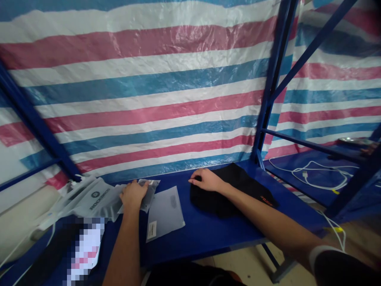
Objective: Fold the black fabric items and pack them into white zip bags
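Observation:
At the left of the head view, my left hand (133, 194) lies over a small clear grey plastic bag (151, 192), fingers bent around it. Just left of it is a larger frosted plastic bag (102, 196) with dark printed lettering. A flat translucent pouch (166, 214) with a white barcode label lies to the right of this hand. My right hand (206, 179) is at the left end of a black cloth piece (229, 198) with small orange lettering. Its thumb and fingers are curled together at the cloth; the exact grip is partly hidden.
Everything lies on a blue tabletop (190, 242) framed by blue metal posts (272, 79). A striped plastic sheet (154, 87) hangs behind. White cables (320, 178) lie on another blue surface at right. A pixelated bright rectangle (86, 246) is at lower left.

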Motion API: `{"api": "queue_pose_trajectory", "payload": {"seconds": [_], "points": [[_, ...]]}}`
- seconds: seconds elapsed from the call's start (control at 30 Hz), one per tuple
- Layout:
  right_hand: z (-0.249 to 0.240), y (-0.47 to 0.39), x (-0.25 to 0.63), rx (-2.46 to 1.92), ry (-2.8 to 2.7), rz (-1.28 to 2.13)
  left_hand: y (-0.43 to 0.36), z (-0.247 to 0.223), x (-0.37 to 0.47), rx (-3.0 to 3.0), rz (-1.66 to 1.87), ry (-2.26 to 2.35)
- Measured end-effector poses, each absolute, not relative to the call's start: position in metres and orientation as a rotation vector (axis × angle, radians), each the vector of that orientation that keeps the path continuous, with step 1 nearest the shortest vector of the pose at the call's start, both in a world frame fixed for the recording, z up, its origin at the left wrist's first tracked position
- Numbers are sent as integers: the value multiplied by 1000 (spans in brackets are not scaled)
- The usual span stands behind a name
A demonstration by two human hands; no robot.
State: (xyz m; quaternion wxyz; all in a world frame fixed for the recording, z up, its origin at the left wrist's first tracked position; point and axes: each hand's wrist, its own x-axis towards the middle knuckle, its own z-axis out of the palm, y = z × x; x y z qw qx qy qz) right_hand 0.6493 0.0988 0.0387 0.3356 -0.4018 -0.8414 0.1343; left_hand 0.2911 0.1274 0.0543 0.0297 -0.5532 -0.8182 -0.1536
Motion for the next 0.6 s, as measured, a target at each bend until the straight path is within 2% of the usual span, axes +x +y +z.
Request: {"api": "queue_pose_trajectory", "payload": {"seconds": [0.17,0.3,0.43,0.6], "points": [[16,91,639,-1001,-2201,134,123,49,312,-1766,-455,-2486],[12,83,638,-869,-2329,102,114,50,336,-1859,-584,-2133],[8,66,623,-643,-2593,198,106,42,362,-2094,-670,-1677],[3,55,613,-498,-2754,474,101,26,375,-2283,-751,-1576]]}}
